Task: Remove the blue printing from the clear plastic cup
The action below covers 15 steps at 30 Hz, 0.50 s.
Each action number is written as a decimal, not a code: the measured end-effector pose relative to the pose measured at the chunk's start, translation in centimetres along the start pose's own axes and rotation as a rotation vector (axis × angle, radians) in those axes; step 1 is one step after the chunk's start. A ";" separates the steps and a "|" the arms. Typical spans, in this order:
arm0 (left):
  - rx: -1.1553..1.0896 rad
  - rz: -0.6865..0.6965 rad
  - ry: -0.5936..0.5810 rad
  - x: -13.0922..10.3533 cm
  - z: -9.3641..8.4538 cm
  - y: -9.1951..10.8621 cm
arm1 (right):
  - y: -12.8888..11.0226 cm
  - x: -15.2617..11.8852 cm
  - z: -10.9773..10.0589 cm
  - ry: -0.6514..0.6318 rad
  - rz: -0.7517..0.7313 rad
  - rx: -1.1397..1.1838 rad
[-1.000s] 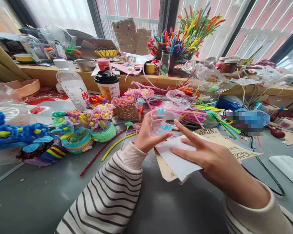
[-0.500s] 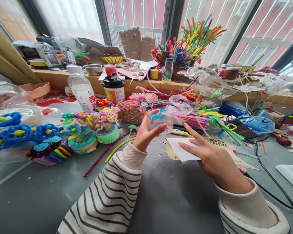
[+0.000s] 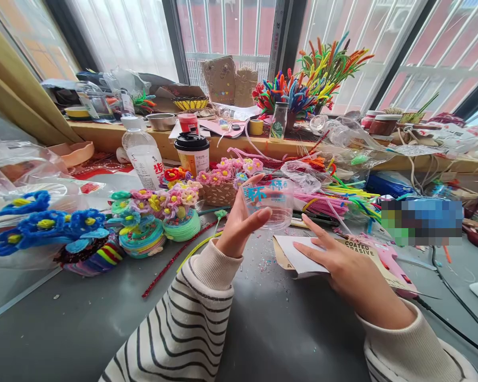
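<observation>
My left hand grips a clear plastic cup with blue printed characters, held tilted above the table. Its thumb lies along the near side and the other fingers reach round the far side. A folded sheet of sandpaper, pale on its upper face and tan with "COATED ABRASIVE" printing below, is in my right hand. Two fingers lie on top of the fold, while the thumb is hidden underneath. Cup and sandpaper are apart. Colourful specks lie on the grey table beneath the cup.
Pipe-cleaner flowers in pots stand on the left, near a water bottle and a lidded drink cup. Loose pipe cleaners pile up behind my hands. A pink tool with a black cable lies by my right wrist.
The cup has turned in my left hand, so its blue print sits differently. My right hand keeps its hold on the sandpaper. The camera has shifted slightly, and a blurred patch covers the right side.
</observation>
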State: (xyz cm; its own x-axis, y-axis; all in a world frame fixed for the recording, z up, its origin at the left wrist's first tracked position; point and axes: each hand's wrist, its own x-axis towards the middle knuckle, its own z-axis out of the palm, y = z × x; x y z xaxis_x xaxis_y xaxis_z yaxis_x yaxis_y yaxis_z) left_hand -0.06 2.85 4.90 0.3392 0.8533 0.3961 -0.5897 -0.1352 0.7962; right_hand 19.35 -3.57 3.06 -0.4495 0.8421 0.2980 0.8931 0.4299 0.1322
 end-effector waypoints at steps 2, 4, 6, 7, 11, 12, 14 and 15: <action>-0.015 -0.007 -0.002 0.0 0.0 0.1 | 0.0 0.0 0.1 0.011 -0.006 0.000; -0.046 -0.019 -0.031 -0.1 0.0 0.1 | -0.1 0.0 0.1 0.022 -0.013 0.005; -0.090 -0.031 -0.081 -0.2 0.0 0.2 | -0.2 0.0 0.1 0.023 -0.017 0.008; -0.115 -0.040 -0.105 -0.2 0.1 0.3 | -0.2 0.0 0.1 0.021 -0.017 0.007; -0.191 -0.081 -0.198 -0.4 0.0 0.5 | -0.3 0.0 0.1 0.011 -0.017 -0.001; -0.204 -0.085 -0.224 -0.5 0.0 0.5 | -0.3 0.0 0.2 0.012 -0.019 -0.002; -0.225 -0.085 -0.265 -0.5 0.0 0.6 | -0.3 -0.1 0.2 0.016 -0.022 -0.004; -0.233 -0.088 -0.275 -0.6 0.1 0.6 | -0.3 -0.1 0.2 0.022 -0.023 -0.005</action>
State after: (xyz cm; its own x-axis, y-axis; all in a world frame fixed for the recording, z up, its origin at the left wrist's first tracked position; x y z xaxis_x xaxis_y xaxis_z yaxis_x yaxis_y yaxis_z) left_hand -0.56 2.25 5.14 0.5614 0.6853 0.4639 -0.6900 0.0780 0.7196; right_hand 19.17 -3.69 2.77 -0.4696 0.8246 0.3154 0.8826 0.4476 0.1437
